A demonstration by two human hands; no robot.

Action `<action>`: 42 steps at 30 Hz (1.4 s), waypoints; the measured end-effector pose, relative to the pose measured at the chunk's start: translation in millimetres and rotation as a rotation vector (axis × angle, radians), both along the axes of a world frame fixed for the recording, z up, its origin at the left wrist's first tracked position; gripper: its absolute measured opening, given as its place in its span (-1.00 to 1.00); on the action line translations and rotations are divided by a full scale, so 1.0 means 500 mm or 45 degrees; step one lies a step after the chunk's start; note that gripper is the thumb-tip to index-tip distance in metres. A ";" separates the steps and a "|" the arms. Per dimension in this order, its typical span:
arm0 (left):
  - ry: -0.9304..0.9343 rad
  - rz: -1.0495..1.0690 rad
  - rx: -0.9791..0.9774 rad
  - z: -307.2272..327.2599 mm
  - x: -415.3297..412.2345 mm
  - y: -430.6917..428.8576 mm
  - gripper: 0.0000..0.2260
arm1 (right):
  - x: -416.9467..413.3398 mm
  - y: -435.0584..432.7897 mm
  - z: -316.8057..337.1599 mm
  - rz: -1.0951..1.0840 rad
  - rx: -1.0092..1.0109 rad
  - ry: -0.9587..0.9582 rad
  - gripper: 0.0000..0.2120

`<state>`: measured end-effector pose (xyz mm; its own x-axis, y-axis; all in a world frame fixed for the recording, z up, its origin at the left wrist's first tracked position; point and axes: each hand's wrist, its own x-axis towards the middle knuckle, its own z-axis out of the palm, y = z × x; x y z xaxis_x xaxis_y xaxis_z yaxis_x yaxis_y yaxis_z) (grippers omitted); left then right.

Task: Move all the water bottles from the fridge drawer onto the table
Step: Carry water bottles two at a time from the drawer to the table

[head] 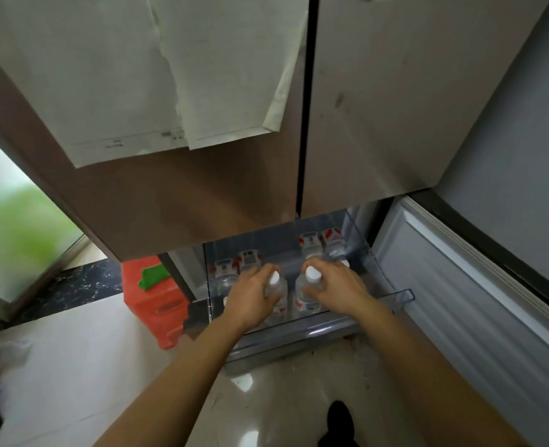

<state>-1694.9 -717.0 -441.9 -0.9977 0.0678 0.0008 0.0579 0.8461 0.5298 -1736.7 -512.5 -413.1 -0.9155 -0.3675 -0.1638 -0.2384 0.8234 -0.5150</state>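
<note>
The fridge drawer (302, 333) stands pulled out at the bottom of the fridge, with several clear water bottles with red-and-white labels upright in it. My left hand (250, 295) grips one white-capped bottle (278, 290) near the drawer's front. My right hand (337, 285) grips another white-capped bottle (305, 291) just to its right. Two bottles (237, 266) stand behind my left hand, and two more bottles (321, 241) stand at the back right. The table is not in view.
The closed upper fridge doors (202, 195) with paper sheets taped on hang right over the drawer. An orange plastic stool (157, 304) stands left of the drawer. The open lower door (460, 285) juts out at the right. A dark shoe (339, 421) is on the glossy floor.
</note>
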 end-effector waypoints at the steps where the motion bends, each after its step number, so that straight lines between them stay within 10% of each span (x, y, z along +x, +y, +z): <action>1: 0.000 0.004 0.003 -0.002 -0.001 0.003 -0.52 | 0.004 -0.003 -0.005 -0.005 -0.004 -0.003 -0.74; 11: -0.103 0.189 0.377 -0.066 0.002 0.018 0.02 | -0.013 0.031 -0.068 -0.006 -0.208 -0.294 -0.33; 15: -0.237 0.230 0.427 -0.089 -0.004 0.016 -0.32 | -0.037 0.026 -0.091 0.044 -0.307 -0.446 -0.27; 22: -0.248 0.429 0.565 -0.088 -0.005 0.019 -0.30 | -0.079 0.022 -0.124 0.096 -0.470 -0.504 -0.27; 42: 0.764 1.593 0.723 0.199 0.492 -0.053 -0.33 | 0.195 -0.318 0.087 0.923 -0.966 -0.159 -0.19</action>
